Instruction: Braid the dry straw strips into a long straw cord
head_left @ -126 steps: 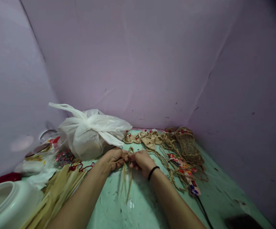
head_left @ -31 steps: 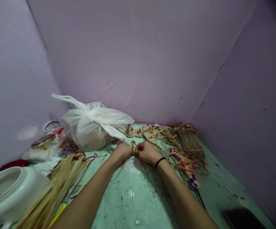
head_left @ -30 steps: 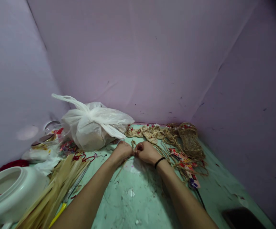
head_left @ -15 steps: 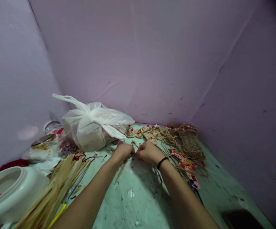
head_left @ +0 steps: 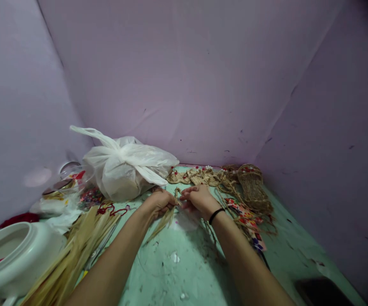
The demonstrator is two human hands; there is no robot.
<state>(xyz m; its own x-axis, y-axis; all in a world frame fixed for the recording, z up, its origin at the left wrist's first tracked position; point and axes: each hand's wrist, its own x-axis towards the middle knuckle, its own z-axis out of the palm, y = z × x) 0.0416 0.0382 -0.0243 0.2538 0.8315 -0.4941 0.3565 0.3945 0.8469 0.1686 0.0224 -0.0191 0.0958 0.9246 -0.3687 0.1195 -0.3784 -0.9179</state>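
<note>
My left hand [head_left: 158,201] and my right hand [head_left: 198,198] meet over the green table [head_left: 184,272], both pinched on a thin braid of dry straw [head_left: 177,194]. Loose straw ends [head_left: 161,224] hang from my left hand and trail down to the left. My right wrist wears a black band [head_left: 216,215]. A twisted straw cord [head_left: 212,233] runs under my right forearm.
A tied white plastic bag [head_left: 126,168] sits behind my left hand. Woven straw pieces with red beads [head_left: 203,176], a straw slipper [head_left: 253,187] and patterned ribbon [head_left: 247,223] lie at right. A bundle of straw strips [head_left: 66,259], a white jar [head_left: 12,255] and bead containers [head_left: 75,187] stand at left.
The loose straw ends have swung from hanging straight down to slanting left under my left hand. Both hands stay together on the braid, shifted slightly.
</note>
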